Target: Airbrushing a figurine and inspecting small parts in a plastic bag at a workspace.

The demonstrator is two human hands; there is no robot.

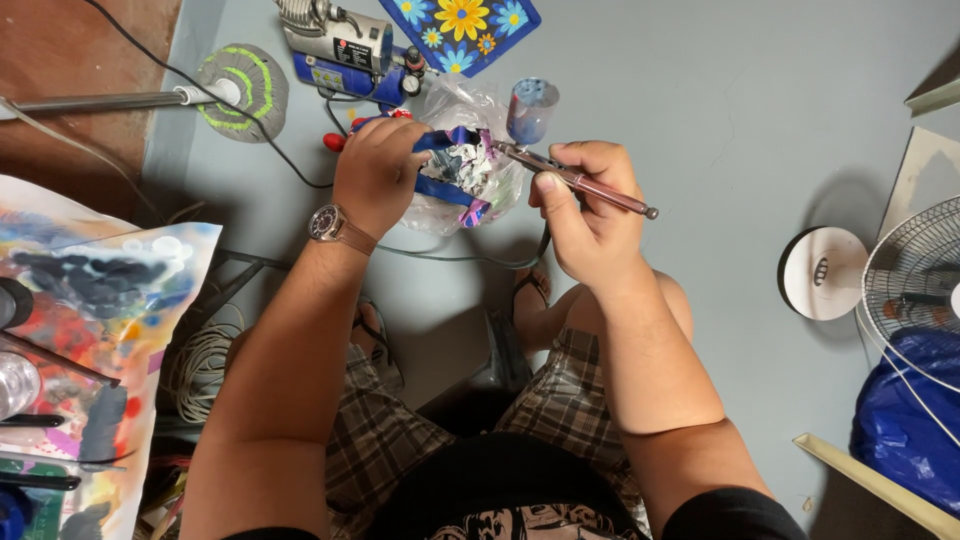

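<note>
My left hand [375, 172], with a wristwatch on its wrist, grips a blue object [445, 170] wrapped in clear plastic and stuffed with crumpled paper. My right hand [585, 205] holds a slim metal airbrush [580, 182] like a pen, its tip pointed at the blue object. A small paint cup [531, 108] stands on top of the airbrush near the tip. Both hands hover above the grey floor, over my knees and sandalled feet.
A small blue and silver air compressor [345, 50] sits on the floor ahead, beside a flower-patterned board [460, 28]. A paint-splattered sheet [90, 330] with tools lies at left. A standing fan [900, 275] and blue bag [910, 420] are at right. Cables cross the floor.
</note>
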